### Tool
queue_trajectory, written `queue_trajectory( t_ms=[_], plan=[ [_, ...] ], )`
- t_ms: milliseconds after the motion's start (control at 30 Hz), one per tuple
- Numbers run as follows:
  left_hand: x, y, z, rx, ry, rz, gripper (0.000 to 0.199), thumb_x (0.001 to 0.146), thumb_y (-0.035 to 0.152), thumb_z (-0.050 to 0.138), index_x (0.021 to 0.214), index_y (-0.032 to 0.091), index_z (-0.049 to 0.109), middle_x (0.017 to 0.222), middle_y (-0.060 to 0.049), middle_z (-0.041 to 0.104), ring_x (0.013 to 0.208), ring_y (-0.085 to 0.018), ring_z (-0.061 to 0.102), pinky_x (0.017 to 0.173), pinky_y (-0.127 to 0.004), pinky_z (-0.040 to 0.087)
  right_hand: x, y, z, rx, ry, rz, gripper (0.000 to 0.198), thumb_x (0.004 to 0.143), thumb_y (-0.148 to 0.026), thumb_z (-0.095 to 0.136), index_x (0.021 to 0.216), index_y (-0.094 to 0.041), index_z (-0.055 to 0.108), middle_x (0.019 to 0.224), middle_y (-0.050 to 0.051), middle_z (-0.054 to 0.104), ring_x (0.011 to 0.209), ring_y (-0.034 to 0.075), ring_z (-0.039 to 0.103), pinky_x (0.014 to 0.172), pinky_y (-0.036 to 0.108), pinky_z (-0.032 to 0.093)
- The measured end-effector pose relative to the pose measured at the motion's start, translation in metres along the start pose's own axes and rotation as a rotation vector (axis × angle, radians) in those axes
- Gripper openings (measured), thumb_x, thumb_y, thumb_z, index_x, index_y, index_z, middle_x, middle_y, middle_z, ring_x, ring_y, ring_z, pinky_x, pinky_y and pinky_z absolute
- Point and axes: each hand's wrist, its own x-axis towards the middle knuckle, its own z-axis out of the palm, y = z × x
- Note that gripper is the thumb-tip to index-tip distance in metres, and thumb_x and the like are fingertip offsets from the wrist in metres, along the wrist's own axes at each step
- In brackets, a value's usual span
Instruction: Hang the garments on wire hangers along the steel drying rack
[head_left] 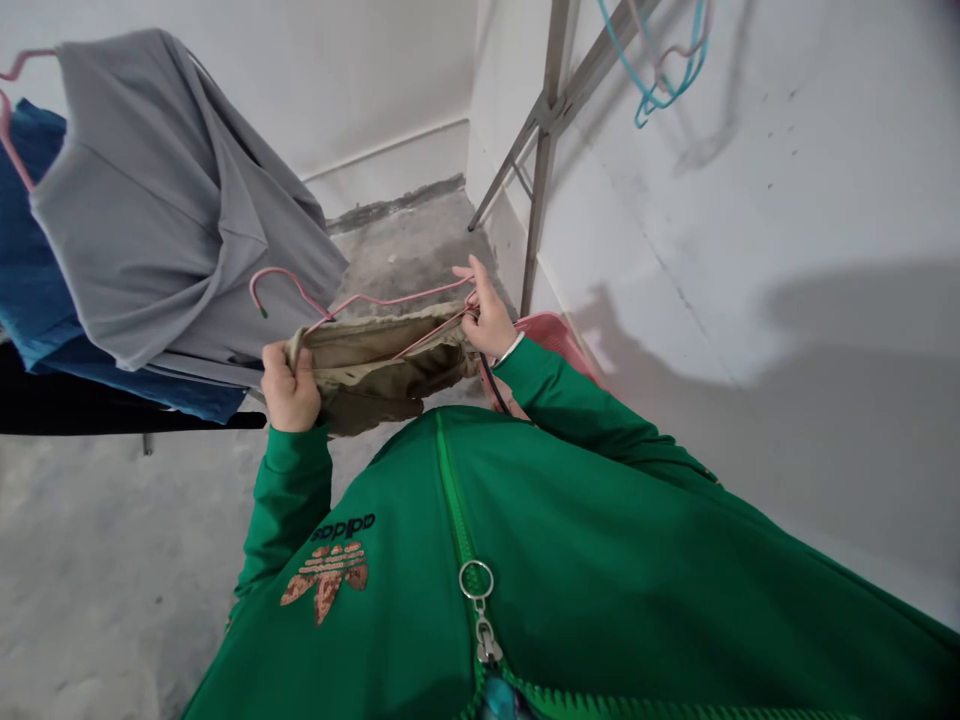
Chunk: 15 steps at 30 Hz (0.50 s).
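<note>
My left hand (291,388) is closed on one end of the gathered, open edge of a khaki garment (375,350), which looks like a waistband. At the other end, my right hand (489,312) pinches the corner of a pink clothes hanger (390,299) together with the garment's edge, its index finger raised. The hanger lies across the opening, with its lower bar partly inside the cloth. Its hook points left, away from both hands. The garment's lower part is hidden behind the green jacket (360,630) I wear.
A grey top (150,190) hangs at left on a pink hanger, with blue cloth (30,230) behind it. A metal rack (547,120) stands against the wall, and blue hangers (675,95) hang at upper right. A pink basket (559,335) is beyond my right wrist.
</note>
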Motion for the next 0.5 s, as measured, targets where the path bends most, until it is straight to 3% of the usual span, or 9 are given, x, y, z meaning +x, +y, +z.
queue_trajectory(
  t_ms=[133,233,367,500],
  plan=[
    [0.002,-0.001,-0.005,-0.054,-0.017,0.084,0.018,0.084,0.035,0.053,0.087,0.018,0.054,0.074,0.001,0.053,0.067,-0.012,0.053,0.068,-0.025,0.045,-0.004,0.022,0.007,0.049,-0.007,0.141,0.092,0.077,-0.008,0.047,0.153,-0.022,-0.001,0.148,0.016,0.036,0.089,0.017,0.061,0.082,0.037,0.055],
    [0.005,-0.003,-0.01,-0.069,-0.085,0.121,0.025,0.082,0.035,0.057,0.099,0.018,0.058,0.084,-0.001,0.061,0.071,-0.012,0.058,0.07,-0.025,0.048,-0.003,0.033,0.009,0.047,0.029,0.195,0.089,0.075,-0.009,0.049,0.153,-0.021,0.008,0.148,0.018,0.034,0.101,0.019,0.062,0.081,0.035,0.057],
    [0.008,-0.001,-0.008,-0.114,-0.192,0.184,0.034,0.085,0.034,0.055,0.115,0.019,0.06,0.104,-0.006,0.068,0.091,-0.017,0.065,0.084,-0.028,0.051,0.0,0.03,0.0,-0.093,0.088,0.088,0.078,0.073,-0.006,0.046,0.147,-0.016,0.025,0.145,0.016,0.04,0.131,0.025,0.045,0.104,0.044,0.048],
    [0.007,0.004,0.004,-0.15,-0.18,0.194,0.03,0.087,0.032,0.052,0.11,0.017,0.065,0.101,-0.006,0.071,0.093,-0.018,0.067,0.086,-0.03,0.052,0.002,0.022,-0.011,-0.175,0.053,0.001,0.072,0.074,-0.004,0.04,0.144,-0.014,0.029,0.139,0.014,0.049,0.132,0.023,0.046,0.115,0.048,0.036]
  ],
)
